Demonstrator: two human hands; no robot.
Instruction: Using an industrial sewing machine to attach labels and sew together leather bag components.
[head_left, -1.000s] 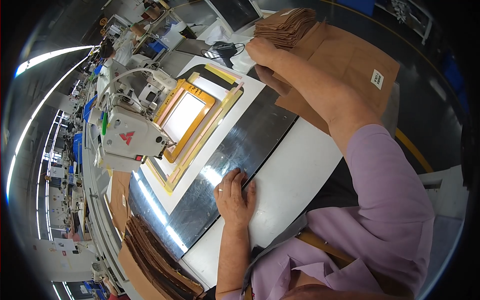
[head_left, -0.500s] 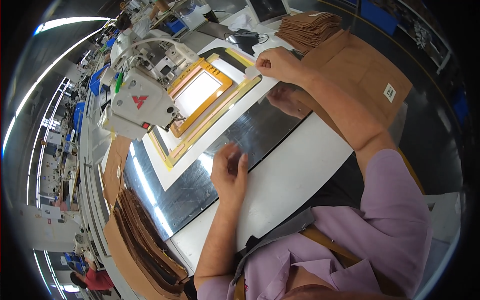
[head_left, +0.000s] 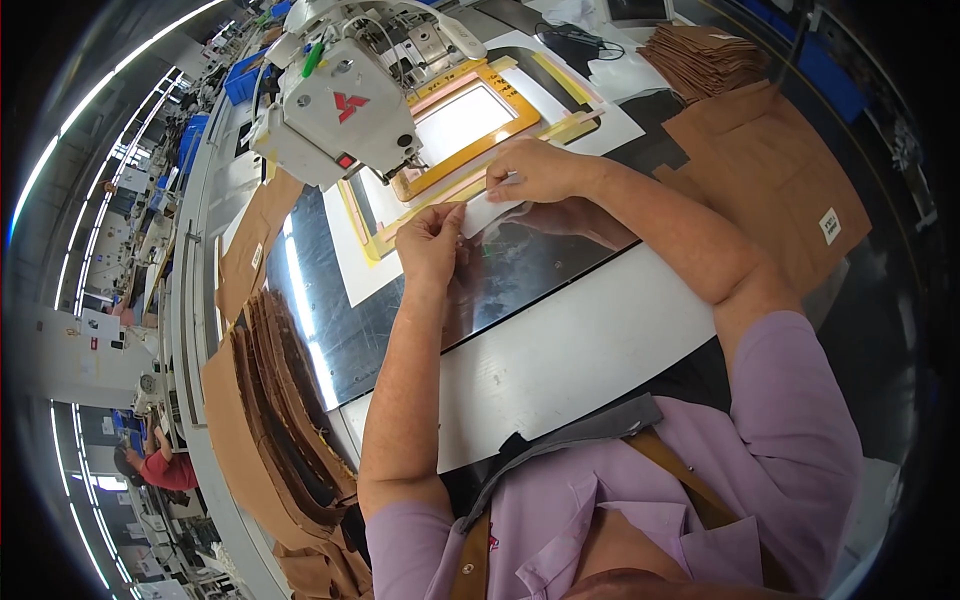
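Observation:
A small thin white piece [head_left: 481, 213], perhaps paper or film, spans the gap between my two hands. My right hand [head_left: 535, 172] pinches its upper right end. At its lower left end my left hand [head_left: 428, 245] is closed, thumb against fingers. Both hands are above the shiny metal plate [head_left: 370, 325], by the near edge of a white sheet [head_left: 355, 285] bordered with yellow tape. On that sheet, under the head of a white sewing machine [head_left: 335, 110], lies a yellow clamp frame [head_left: 475, 155] with a rectangular opening.
Brown fabric pieces [head_left: 775, 190] lie on the right, with a stack of folded brown fabric [head_left: 700, 60] behind. More brown pieces [head_left: 265, 410] pile up at the left edge. A white board [head_left: 570, 350] fronts the plate. A person in red [head_left: 168, 470] sits far left.
My right hand has come left and nearer from the sheet's far right corner, bringing the white piece. My left hand has risen to meet it, closing its fingers. The whole view has shifted.

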